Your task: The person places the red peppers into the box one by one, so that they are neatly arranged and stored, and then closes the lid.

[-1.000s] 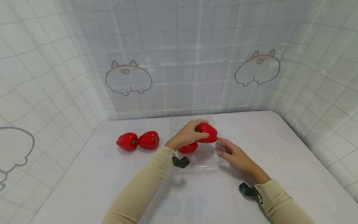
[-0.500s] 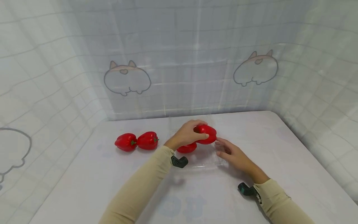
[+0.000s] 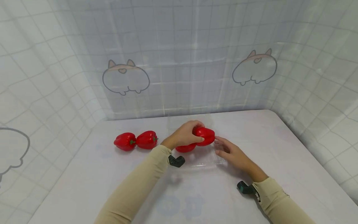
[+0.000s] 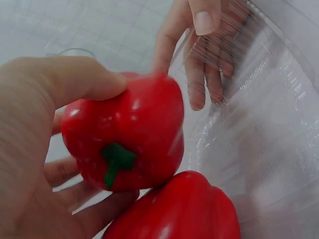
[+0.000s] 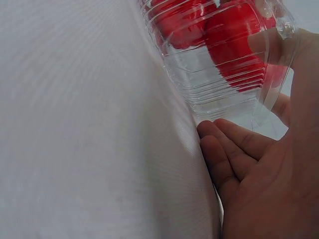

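Observation:
My left hand [image 3: 183, 134] holds a red bell pepper [image 3: 206, 136], thumb over its side and fingers beneath, its green stem turned toward the left wrist camera. The pepper is inside or low over a clear plastic container [image 3: 199, 162]. Right against it, in the container, lies a second red pepper [image 4: 182, 214], partly hidden behind my left hand in the head view. My right hand [image 3: 236, 157] is at the container's right side with relaxed, spread fingers. Its index fingertip meets the held pepper, while other fingers show through the clear wall in the left wrist view.
Two more red peppers [image 3: 125, 142] [image 3: 146, 140] lie end to end on the white table [image 3: 84, 186], left of the container. Behind the table hangs a grid-patterned curtain [image 3: 179, 62], which also runs along both sides.
The pepper in my left hand has shifted slightly down and tilted, closer to the pepper in the container. My right hand has stayed by the container's side.

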`<state>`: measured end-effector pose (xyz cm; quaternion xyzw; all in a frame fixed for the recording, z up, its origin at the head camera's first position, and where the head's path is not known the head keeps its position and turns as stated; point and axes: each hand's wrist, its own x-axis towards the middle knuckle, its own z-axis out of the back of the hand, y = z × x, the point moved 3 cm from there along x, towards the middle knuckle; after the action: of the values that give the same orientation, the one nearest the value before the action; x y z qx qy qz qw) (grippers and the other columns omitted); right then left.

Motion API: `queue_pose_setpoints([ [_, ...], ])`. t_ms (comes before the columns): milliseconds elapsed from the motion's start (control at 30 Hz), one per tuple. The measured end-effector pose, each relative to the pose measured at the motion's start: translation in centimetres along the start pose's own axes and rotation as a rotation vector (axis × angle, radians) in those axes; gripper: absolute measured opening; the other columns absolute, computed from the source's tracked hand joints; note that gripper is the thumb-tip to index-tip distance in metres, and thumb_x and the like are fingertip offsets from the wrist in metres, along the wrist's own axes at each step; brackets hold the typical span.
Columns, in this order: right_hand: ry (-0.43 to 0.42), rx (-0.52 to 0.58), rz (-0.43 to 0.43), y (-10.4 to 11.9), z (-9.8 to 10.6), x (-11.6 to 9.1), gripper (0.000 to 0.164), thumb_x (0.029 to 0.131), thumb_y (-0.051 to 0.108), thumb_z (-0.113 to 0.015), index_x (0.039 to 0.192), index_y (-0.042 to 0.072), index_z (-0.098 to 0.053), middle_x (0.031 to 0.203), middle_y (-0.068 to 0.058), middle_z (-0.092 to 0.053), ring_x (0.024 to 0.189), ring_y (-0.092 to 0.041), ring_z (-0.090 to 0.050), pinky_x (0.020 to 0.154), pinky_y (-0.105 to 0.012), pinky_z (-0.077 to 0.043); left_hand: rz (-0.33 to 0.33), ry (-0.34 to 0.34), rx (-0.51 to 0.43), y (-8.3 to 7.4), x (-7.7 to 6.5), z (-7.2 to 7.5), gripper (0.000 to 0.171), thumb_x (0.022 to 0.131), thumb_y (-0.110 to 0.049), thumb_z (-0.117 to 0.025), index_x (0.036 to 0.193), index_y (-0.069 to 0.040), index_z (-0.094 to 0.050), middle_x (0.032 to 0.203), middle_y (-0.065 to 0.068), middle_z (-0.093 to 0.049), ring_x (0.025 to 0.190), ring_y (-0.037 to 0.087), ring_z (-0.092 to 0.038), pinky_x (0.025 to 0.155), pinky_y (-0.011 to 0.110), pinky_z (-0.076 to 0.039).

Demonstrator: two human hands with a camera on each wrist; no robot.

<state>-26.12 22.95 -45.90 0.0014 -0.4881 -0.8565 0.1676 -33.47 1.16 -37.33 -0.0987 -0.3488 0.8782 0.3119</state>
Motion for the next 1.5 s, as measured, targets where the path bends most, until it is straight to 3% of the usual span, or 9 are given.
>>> queue_pose_setpoints([
  [300, -0.014, 0.004, 0.007, 0.3, 0.1, 0.0, 0.063, 0.097, 0.024, -0.066, 0.154, 0.024, -0.038, 0.15, -0.007, -0.049, 0.134, -0.031, -0.05, 0.106, -0.055, -0.041, -0.02, 0.019, 0.022, 0.0, -0.2, -0.3, 0.053, 0.087, -0.025, -0.078, 0.134, -0.024, -0.055, 0.13, -0.001, -0.049, 0.116, 0.018, -0.052, 0.087, 0.036, -0.055],
  [500, -0.006, 0.01, -0.037, 0.4, 0.2, 0.0, 0.073, 0.097, 0.027, -0.066, 0.158, 0.024, -0.027, 0.149, -0.01, -0.05, 0.133, -0.033, -0.051, 0.104, -0.057, -0.042, -0.027, 0.041, 0.034, 0.2, -0.3, -0.5, 0.065, 0.087, -0.027, -0.078, 0.146, -0.025, -0.05, 0.134, 0.001, -0.047, 0.119, 0.019, -0.051, 0.09, 0.036, -0.055],
  [667, 0.002, 0.037, -0.061, 0.5, 0.2, 0.1, 0.079, 0.098, 0.028, -0.066, 0.16, 0.02, -0.018, 0.148, -0.011, -0.049, 0.132, -0.033, -0.051, 0.105, -0.057, -0.042, -0.059, 0.061, 0.056, 0.4, -0.2, -0.8, 0.057, 0.088, -0.029, -0.077, 0.141, -0.026, -0.057, 0.136, 0.0, -0.047, 0.119, 0.019, -0.052, 0.091, 0.036, -0.054],
  [1100, 0.008, 0.077, -0.073, 0.4, 0.2, 0.0, 0.081, 0.097, 0.029, -0.066, 0.161, 0.018, -0.017, 0.151, -0.016, -0.046, 0.136, -0.036, -0.047, 0.105, -0.056, -0.042, -0.153, 0.121, 0.183, 0.8, -0.1, -1.5, 0.053, 0.089, -0.023, -0.077, 0.139, -0.021, -0.059, 0.14, -0.001, -0.055, 0.126, 0.017, -0.05, 0.097, 0.033, -0.05],
  [1500, 0.009, 0.077, -0.05, 0.2, 0.2, 0.1, 0.078, 0.099, 0.028, -0.063, 0.161, 0.015, -0.016, 0.149, -0.017, -0.048, 0.132, -0.034, -0.051, 0.105, -0.053, -0.043, -0.079, 0.11, 0.268, 0.9, -0.6, -1.6, 0.058, 0.09, -0.025, -0.075, 0.145, -0.027, -0.054, 0.14, 0.003, -0.045, 0.126, 0.021, -0.046, 0.098, 0.038, -0.05],
])
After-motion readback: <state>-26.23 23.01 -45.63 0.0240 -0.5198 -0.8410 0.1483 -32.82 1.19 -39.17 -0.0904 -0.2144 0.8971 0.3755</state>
